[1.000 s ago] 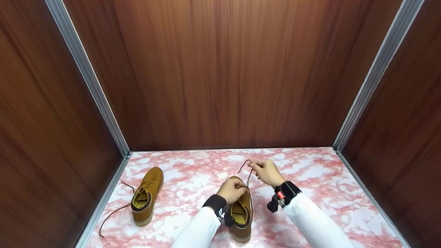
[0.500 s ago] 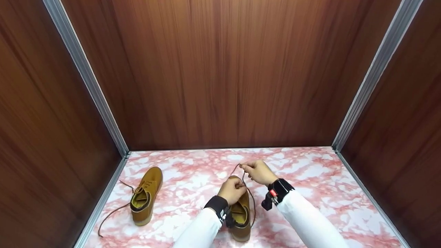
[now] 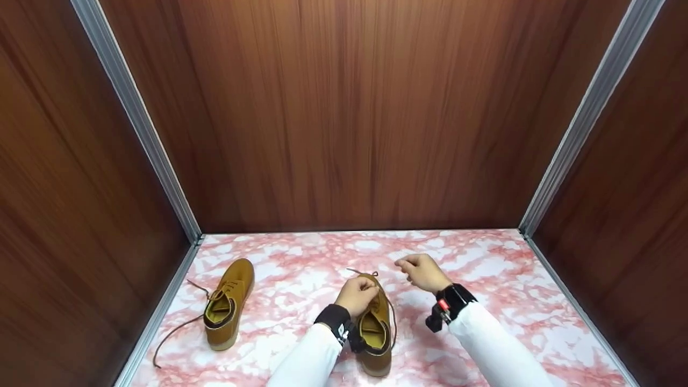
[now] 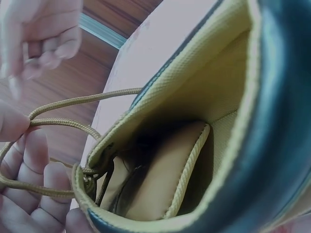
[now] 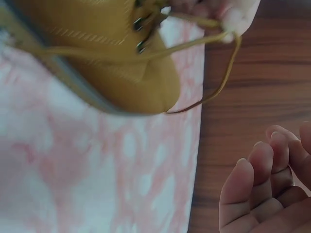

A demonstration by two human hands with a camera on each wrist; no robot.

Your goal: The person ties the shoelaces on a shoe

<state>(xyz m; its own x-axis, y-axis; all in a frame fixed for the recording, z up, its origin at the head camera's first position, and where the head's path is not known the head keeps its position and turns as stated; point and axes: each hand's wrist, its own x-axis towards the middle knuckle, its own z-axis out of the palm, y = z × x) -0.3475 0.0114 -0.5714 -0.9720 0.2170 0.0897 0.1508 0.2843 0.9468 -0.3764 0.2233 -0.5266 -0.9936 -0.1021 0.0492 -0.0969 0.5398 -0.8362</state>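
Note:
Over the front of a tan lace-up shoe (image 3: pixel 377 363), my left hand (image 3: pixel 356 296) pinches its brown shoelace (image 4: pixel 70 102) between thumb and forefinger. In the left wrist view, the lace stands in loops above the eyelets. One lace end (image 5: pixel 192 104) falls past the toe in the right wrist view. To the right of the shoe, my right hand (image 3: pixel 423 272) hovers apart from the lace. Its fingers (image 5: pixel 236 187) are loosely bent and hold nothing. The left hand covers the shoe's lacing in the head view.
A matching tan shoe (image 3: pixel 230 303) stands at the left, its lace ends (image 3: pixel 177 331) trailing loose on the pink-and-white marbled surface (image 3: pixel 484 301). Brown wood-grain panels (image 3: pixel 344 118) with grey metal corner strips rise at the back and both sides.
My right hand first moved left with the lace, then let it go and drew back right. The left hand stays over the shoe, now pinching the lace where it loops.

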